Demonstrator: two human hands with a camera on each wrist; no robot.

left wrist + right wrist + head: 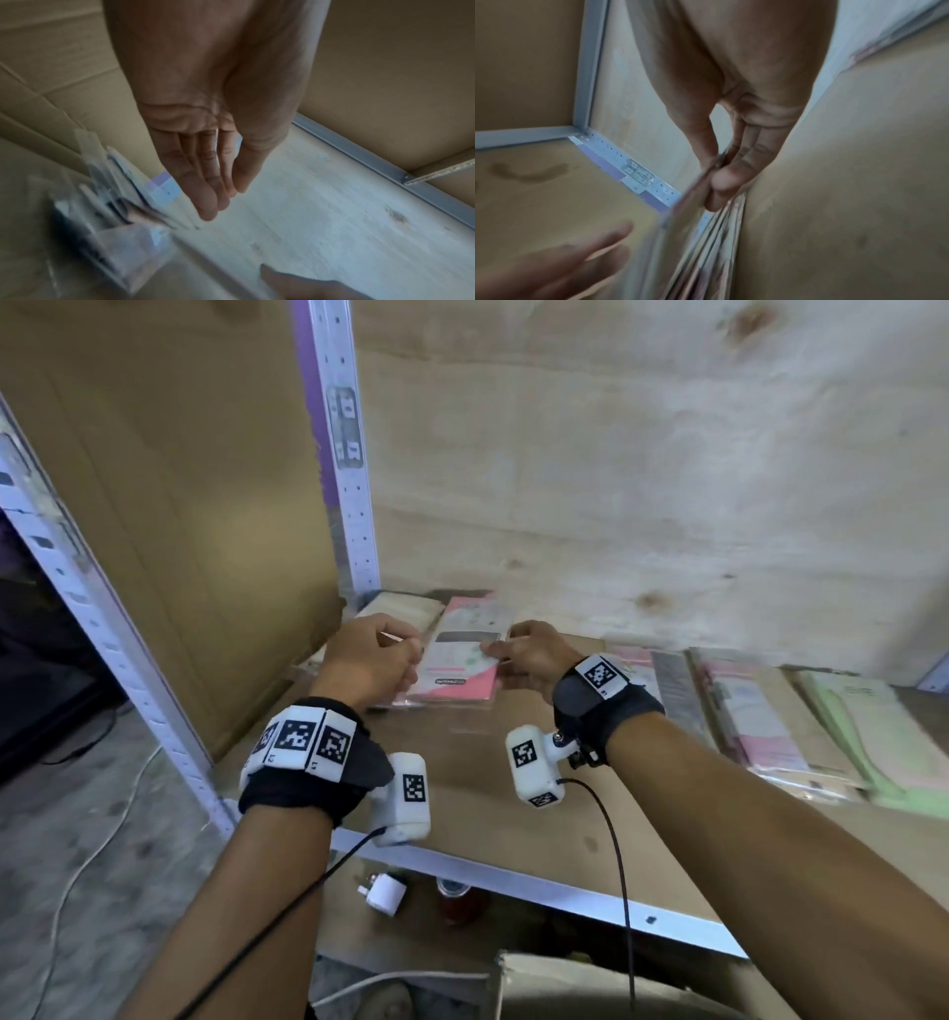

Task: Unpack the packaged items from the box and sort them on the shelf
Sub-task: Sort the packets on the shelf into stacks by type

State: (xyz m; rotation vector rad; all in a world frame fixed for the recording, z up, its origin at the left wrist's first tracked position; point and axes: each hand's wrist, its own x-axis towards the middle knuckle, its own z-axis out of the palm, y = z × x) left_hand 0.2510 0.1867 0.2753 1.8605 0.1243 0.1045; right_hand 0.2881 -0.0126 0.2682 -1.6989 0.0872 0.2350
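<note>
We are setting a pink packet (464,654) on the stack at the far left of the shelf (493,793); our right hand (534,654) is pinching its right edge between thumb and fingers (727,178); our left hand (369,660) is hovering beside it, fingers relaxed and together, holding nothing. It is looking light, flat and slippery (clear film wrap); we are judging the edges the best hold.
</note>
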